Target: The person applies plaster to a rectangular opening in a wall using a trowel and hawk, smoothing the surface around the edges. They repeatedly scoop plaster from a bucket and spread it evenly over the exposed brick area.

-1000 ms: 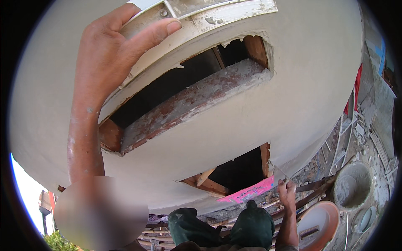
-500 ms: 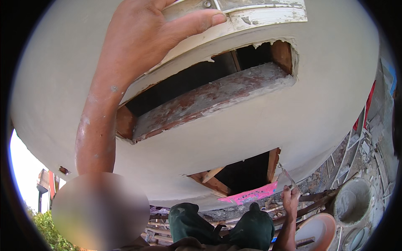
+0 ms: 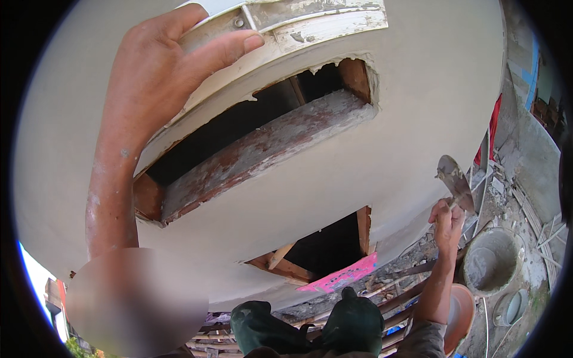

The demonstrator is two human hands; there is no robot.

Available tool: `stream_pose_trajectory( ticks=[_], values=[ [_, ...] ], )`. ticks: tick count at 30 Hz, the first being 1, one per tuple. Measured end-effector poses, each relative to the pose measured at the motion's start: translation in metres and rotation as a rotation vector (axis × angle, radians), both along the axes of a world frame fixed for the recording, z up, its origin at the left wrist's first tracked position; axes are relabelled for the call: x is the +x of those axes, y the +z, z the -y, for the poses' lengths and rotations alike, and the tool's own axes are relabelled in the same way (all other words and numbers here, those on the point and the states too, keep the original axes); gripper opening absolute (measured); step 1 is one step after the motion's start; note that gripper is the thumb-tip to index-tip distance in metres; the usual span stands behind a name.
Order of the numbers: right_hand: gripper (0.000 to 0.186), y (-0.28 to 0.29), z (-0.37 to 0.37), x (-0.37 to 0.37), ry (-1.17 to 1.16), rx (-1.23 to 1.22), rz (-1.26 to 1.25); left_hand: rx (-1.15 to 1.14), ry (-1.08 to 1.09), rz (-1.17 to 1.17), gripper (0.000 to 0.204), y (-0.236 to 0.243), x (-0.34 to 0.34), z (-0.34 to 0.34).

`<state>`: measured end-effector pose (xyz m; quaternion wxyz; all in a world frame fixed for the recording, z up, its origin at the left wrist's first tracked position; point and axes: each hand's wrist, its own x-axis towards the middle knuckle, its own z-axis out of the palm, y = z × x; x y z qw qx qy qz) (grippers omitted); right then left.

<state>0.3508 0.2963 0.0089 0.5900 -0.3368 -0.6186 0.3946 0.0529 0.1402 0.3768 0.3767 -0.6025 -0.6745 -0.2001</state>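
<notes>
Trowel (image 3: 458, 186) is sitting in your right hand (image 3: 447, 224), out at the right beside the pale plastered wall (image 3: 286, 206). Your right fingers are clamping around its handle, mostly hiding it, and the blade is tilting above your fist, its upper end leaning to the left, with grey smears showing on it. Whether the blade is touching the wall, you cannot tell from this angle.

Your left hand (image 3: 152, 74) is gripping a long whitish board (image 3: 331, 27), which is lying along the wall just above the upper opening (image 3: 221, 146). Its fingers are clamping on the board: your thumb is lying across the front face, and the rest are wrapping over the upper edge, partly out of sight. Worn, grey-stained patches are showing on the board.

Inside the upper opening, a rough grey and reddish sill (image 3: 262, 149) is catching the light before a dark interior. Lower down, a smaller opening (image 3: 334, 241) is showing wooden pieces, and a bright pink strip (image 3: 340, 274) is running along its bottom edge.

Your dark green trousers (image 3: 349, 328) are showing below that strip, with poles (image 3: 412, 295) running underneath. Near your right forearm, a grey-crusted bucket (image 3: 518, 249) is standing, an orange basin (image 3: 469, 310) is peeking out beside your sleeve (image 3: 424, 339), and a smaller pail (image 3: 511, 307) is standing near both.
</notes>
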Motion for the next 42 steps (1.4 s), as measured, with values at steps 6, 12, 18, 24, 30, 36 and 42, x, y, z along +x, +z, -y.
stream_pose_trajectory(
  ticks=[6, 12, 18, 24, 30, 36, 42],
  values=[
    [0.03, 0.101, -0.025, -0.002, -0.163, 0.398, 0.266, -0.001, 0.036, -0.085, 0.057, 0.0, 0.002, 0.0],
    [0.024, 0.199, 0.0, -0.023, -0.399, 0.708, 0.663, -0.084, 0.091, -0.191, 0.048, 0.006, 0.029, 0.007],
    [0.026, 0.239, 0.016, -0.031, -0.486, 0.986, 0.784, 0.022, -0.047, -0.291, 0.053, 0.007, 0.026, 0.006],
    [0.029, 0.251, 0.045, -0.034, -0.405, 0.671, 0.931, 0.072, -0.153, -0.29, 0.05, 0.001, 0.013, 0.005],
    [0.026, 0.26, 0.062, -0.051, -0.448, 0.689, 0.983, 0.091, -0.173, -0.327, 0.049, 0.0, 0.013, 0.009],
    [0.023, 0.265, 0.07, -0.061, -0.453, 0.7, 1.003, 0.176, -0.156, -0.429, 0.05, -0.007, 0.011, 0.005],
    [0.022, 0.265, 0.071, -0.065, -0.47, 0.75, 0.96, -0.018, -0.062, -0.192, 0.051, 0.004, 0.018, 0.012]
  ],
)
